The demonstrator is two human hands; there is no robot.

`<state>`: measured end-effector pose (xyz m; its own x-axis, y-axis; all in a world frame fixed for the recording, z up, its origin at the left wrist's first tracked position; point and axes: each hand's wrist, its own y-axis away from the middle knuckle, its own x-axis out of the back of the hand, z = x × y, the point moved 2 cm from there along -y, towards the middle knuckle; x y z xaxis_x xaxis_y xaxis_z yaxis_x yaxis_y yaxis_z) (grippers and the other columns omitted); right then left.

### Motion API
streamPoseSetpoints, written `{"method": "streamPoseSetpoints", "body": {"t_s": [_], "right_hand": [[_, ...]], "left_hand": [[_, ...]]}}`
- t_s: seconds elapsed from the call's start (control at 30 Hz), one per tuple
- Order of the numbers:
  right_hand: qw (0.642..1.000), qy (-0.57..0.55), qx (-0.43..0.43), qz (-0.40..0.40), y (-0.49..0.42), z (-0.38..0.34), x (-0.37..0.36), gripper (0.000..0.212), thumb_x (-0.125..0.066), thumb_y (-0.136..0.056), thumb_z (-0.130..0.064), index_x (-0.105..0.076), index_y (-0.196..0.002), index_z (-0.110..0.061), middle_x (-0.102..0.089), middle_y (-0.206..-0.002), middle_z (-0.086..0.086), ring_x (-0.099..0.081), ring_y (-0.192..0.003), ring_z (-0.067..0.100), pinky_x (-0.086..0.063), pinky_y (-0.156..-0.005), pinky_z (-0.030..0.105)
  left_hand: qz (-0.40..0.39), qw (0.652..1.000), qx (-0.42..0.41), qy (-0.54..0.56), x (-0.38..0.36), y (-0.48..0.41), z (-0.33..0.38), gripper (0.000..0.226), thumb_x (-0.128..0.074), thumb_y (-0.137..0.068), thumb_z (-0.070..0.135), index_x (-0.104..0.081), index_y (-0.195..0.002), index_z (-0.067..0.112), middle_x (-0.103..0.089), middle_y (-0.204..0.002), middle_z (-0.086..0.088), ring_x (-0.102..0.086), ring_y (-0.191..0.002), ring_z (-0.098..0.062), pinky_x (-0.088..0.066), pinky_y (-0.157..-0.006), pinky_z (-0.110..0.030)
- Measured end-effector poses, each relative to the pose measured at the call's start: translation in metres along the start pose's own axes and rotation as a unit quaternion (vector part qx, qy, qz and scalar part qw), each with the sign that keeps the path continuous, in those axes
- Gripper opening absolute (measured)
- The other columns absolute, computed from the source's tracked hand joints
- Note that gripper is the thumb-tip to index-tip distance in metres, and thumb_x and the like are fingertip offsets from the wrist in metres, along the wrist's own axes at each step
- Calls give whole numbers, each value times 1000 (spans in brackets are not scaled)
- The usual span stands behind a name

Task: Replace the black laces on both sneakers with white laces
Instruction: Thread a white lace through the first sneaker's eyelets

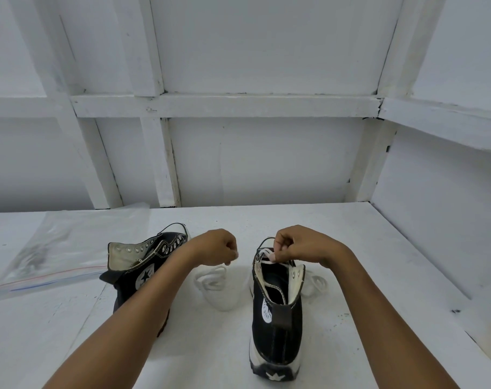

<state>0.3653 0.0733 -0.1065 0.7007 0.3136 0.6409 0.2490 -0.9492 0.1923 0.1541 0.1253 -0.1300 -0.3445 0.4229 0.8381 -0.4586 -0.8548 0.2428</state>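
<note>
Two black high-top sneakers stand on the white table (336, 248). The right sneaker (275, 318) points away from me, heel toward me, with a white lace (265, 252) crossing its lowest eyelets near the toe. My right hand (297, 244) pinches this lace above the toe end. My left hand (217, 247) is curled and holds the lace's other end, which trails down into loose white loops (213, 282) between the shoes. More white lace (315, 283) lies to the right of this shoe. The left sneaker (143, 268) leans on its side with bare eyelets.
A clear zip bag (53, 248) with something dark inside lies at the left on the table. White walls with framing beams close the back and the right side.
</note>
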Motion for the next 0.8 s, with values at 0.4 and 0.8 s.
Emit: {"method": "streamPoseSetpoints", "body": {"t_s": [0.4, 0.8], "right_hand": [[999, 14, -46, -17, 15, 4, 11, 31, -79, -80, -32, -55, -71, -16, -50, -65, -2, -37, -58, 12, -28, -52, 23], [995, -53, -32, 72, 22, 3, 20, 23, -69, -89, -34, -61, -82, -13, -64, -75, -2, -52, -65, 12, -36, -57, 24]], "left_hand": [[-14, 968, 22, -248, -18, -6, -9, 16, -55, -92, 26, -67, -98, 16, -63, -83, 5, -58, -86, -19, -44, -71, -27], [63, 931, -21, 358, 30, 7, 38, 11, -62, -90, 12, -67, -82, 9, -48, -60, -2, -44, -54, -17, -44, -55, -28]]}}
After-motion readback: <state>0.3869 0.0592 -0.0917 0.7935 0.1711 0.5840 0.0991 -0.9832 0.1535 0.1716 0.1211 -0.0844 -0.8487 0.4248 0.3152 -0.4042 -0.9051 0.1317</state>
